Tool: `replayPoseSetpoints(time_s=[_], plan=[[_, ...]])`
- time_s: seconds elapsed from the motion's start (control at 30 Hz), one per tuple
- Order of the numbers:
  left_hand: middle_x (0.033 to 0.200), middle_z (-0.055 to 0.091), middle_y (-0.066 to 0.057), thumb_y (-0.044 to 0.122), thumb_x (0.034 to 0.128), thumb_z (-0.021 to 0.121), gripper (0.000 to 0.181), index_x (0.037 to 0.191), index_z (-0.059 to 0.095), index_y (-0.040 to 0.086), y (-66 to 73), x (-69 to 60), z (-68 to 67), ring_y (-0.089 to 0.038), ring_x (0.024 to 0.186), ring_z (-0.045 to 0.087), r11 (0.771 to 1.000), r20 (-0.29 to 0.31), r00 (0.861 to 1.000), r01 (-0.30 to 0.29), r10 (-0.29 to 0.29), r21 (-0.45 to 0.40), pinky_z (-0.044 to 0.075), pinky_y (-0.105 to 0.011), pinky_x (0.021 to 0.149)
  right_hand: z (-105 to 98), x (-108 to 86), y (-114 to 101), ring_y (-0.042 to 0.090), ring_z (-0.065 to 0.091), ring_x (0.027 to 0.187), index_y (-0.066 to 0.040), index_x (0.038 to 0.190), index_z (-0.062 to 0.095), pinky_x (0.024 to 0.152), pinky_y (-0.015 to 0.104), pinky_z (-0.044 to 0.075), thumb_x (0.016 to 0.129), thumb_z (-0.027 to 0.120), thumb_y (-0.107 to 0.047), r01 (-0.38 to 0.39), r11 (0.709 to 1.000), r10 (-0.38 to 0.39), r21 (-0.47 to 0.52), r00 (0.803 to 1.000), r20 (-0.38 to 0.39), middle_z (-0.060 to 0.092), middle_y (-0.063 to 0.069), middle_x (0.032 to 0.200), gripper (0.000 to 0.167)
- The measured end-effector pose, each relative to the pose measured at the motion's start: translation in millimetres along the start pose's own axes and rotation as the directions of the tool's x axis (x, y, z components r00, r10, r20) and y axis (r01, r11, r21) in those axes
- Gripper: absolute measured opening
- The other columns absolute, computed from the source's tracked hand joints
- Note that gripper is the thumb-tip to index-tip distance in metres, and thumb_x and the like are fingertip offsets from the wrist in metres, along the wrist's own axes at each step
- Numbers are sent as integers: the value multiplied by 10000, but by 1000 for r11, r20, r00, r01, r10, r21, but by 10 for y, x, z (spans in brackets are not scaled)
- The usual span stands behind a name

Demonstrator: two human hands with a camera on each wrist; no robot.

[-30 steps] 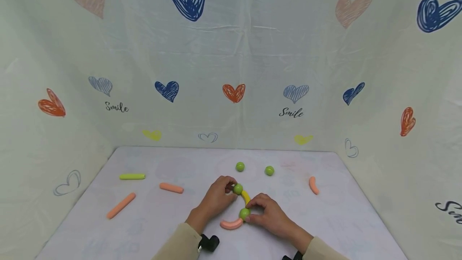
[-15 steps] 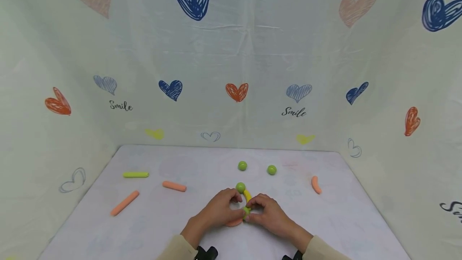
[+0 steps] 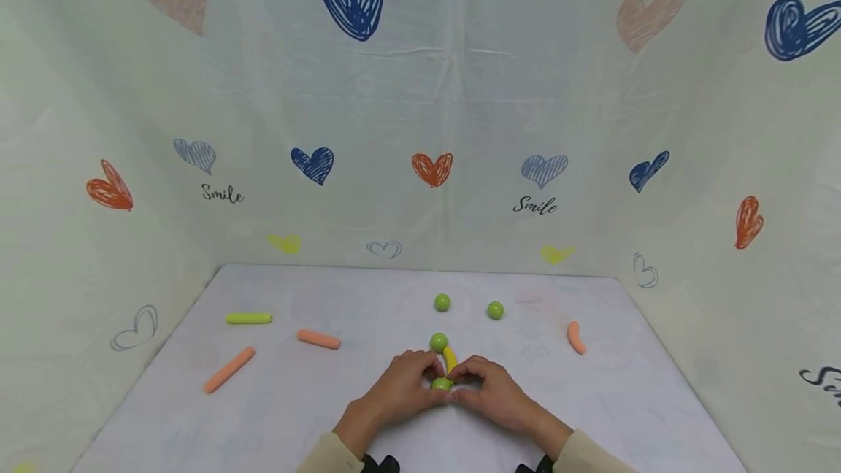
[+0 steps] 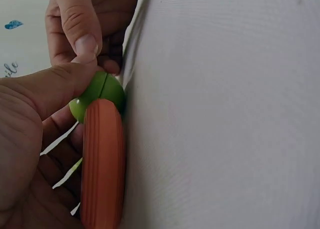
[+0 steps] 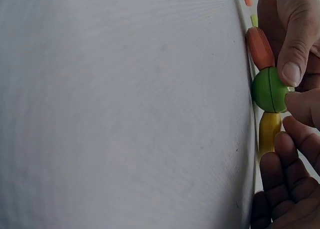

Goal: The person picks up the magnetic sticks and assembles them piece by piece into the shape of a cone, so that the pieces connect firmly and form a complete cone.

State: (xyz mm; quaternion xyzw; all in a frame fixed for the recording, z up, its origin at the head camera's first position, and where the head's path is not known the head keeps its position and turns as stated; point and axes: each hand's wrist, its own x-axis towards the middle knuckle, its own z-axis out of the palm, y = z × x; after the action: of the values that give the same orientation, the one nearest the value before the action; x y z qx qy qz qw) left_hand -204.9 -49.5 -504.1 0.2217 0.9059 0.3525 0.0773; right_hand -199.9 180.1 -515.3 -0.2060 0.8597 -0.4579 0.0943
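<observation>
My left hand (image 3: 402,389) and right hand (image 3: 491,390) meet at a glossy green ball (image 3: 442,383). The left thumb and fingers pinch it. My right thumb presses the ball from the near side while that hand's fingers curl by a yellow curved stick (image 3: 450,360) joined to it. At the stick's far end sits a second green ball (image 3: 439,342). An orange ribbed curved stick (image 4: 103,164) meets the held ball; the left hand hides it in the head view. The right wrist view shows orange stick, green ball (image 5: 270,90) and yellow stick (image 5: 270,131) in one chain.
On the white table (image 3: 276,414), two loose green balls (image 3: 442,302) (image 3: 496,310) lie at the back. A short orange curved stick (image 3: 575,338) lies right. Leftward are a yellow-green stick (image 3: 248,318) and two straight orange sticks (image 3: 318,339) (image 3: 229,370).
My left hand has let go of the far green ball and moved nearer to me, onto the near ball. The right hand has stayed there. The orange curved stick is now hidden in the head view.
</observation>
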Motion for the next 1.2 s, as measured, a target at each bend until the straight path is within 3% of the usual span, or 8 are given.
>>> replayPoseSetpoints(time_s=[0.2, 0.43, 0.6, 0.7, 0.97, 1.07, 1.2], plan=[[955, 622, 197, 340, 870, 854, 216, 987, 682, 280, -31, -22, -99, -41, 932, 532, 1000, 61, 998, -1, 0, 17, 485, -338, 889, -25, -6, -14, 97, 641, 1057, -186, 1122, 760, 927, 247, 506, 935, 793, -221, -26, 998, 26, 50, 1000, 4, 710, -66, 1113, 193], [996, 657, 185, 190, 869, 798, 173, 1006, 724, 263, -102, -72, -260, -51, 965, 559, 992, 101, 994, -62, 51, 110, 494, -381, 949, -22, -15, -8, 117, 652, 1039, -156, 1121, 760, 910, 248, 520, 933, 794, -207, -21, 997, 23, 70, 1000, -20, 725, -42, 1118, 197], [1020, 699, 159, 109, 858, 790, 207, 1015, 754, 239, -113, -107, -356, -143, 1099, 625, 984, 93, 994, -70, 55, 163, 359, -597, 1172, -17, -5, 16, 69, 646, 1024, -177, 1118, 763, 905, 241, 526, 945, 784, -221, -29, 999, 30, 44, 999, -26, 719, -69, 1104, 179], [1044, 705, 138, 54, 851, 788, 242, 1015, 760, 230, -110, -120, -401, -213, 1217, 619, 984, 85, 996, -50, 36, 169, 230, -712, 1214, -13, -2, 14, 75, 648, 1024, -182, 1115, 765, 904, 243, 526, 944, 786, -218, -34, 999, 35, 42, 999, -31, 719, -70, 1100, 176], [1086, 720, 88, -44, 866, 725, 298, 972, 764, 231, -121, -102, -369, -290, 1359, 558, 967, -14, 1000, -14, 18, 256, 297, -690, 1175, -7, -18, -13, 132, 660, 1037, -149, 1120, 767, 897, 252, 526, 927, 804, -201, -47, 996, 49, 75, 998, -34, 734, -40, 1096, 203], [1166, 734, 34, -33, 862, 706, 278, 971, 778, 212, -74, -82, -325, -300, 1318, 562, 955, -80, 997, 4, 21, 296, 388, -648, 1076, -9, -21, -15, 133, 661, 1033, -142, 1123, 765, 892, 250, 527, 928, 803, -195, -47, 995, 50, 88, 998, -33, 738, -33, 1098, 205], [1185, 739, 9, 115, 860, 762, 176, 1010, 789, 203, 3, -55, -219, -292, 1209, 578, 950, -155, 986, -5, 56, 313, 441, -538, 922, -10, -22, -3, 100, 653, 1012, -144, 1120, 768, 884, 247, 523, 929, 801, -193, -34, 996, 38, 88, 998, -46, 737, -34, 1091, 200]])
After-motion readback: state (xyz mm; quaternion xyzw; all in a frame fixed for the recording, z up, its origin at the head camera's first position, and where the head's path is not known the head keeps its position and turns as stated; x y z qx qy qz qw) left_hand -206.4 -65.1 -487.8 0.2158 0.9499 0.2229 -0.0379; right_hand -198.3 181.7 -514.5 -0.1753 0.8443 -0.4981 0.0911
